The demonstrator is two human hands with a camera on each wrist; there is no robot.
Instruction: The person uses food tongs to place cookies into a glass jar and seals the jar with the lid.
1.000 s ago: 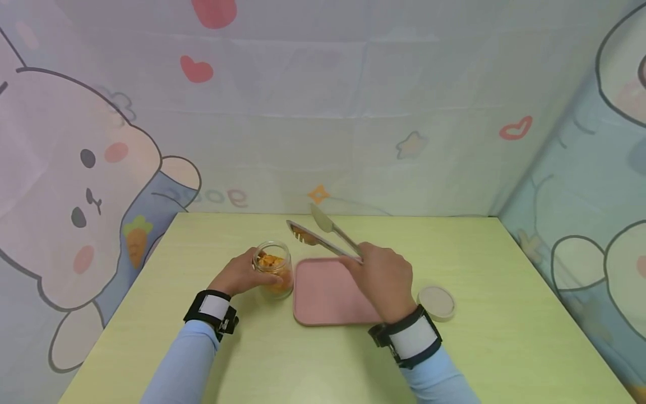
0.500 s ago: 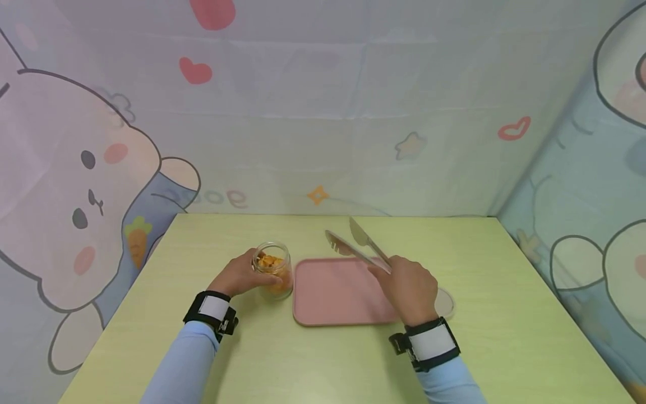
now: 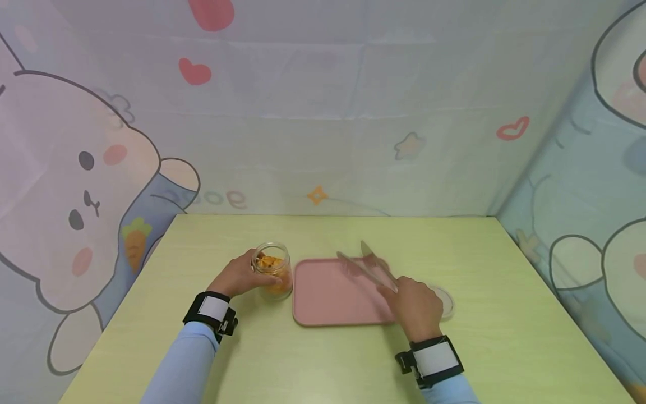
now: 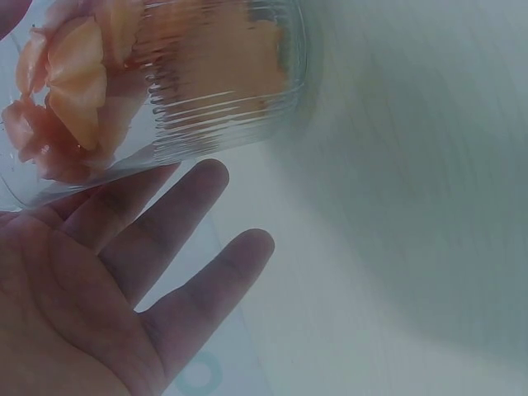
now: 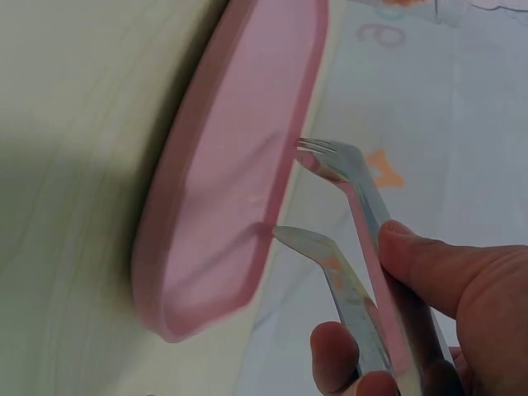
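Observation:
My left hand (image 3: pixel 241 275) holds a clear glass jar (image 3: pixel 286 285) around its side, thumb in front. Orange fruit-like pieces (image 4: pixel 78 82) fill part of the jar, whose mouth is uncovered. In the left wrist view, some fingers stretch out below the ribbed glass. Metal tongs (image 3: pixel 370 274) are gripped in my right hand (image 3: pixel 416 308), and their two arms stand apart with nothing between the tips. One tip is toothed like a fork and the other is smooth, as the right wrist view shows. Both tips are over the pink rectangular tray (image 3: pixel 328 303), near its far right part.
A round pale lid (image 3: pixel 446 303) lies right of the tray, partly hidden behind my right hand. The light yellow table (image 3: pixel 504 348) ends at a printed cloth backdrop (image 3: pixel 323 112) behind and on the sides. Nothing lies in the tray's visible part.
My right hand with the tongs has moved right and toward me, lowering from beyond the tray to over it. The left hand and jar have stayed in place.

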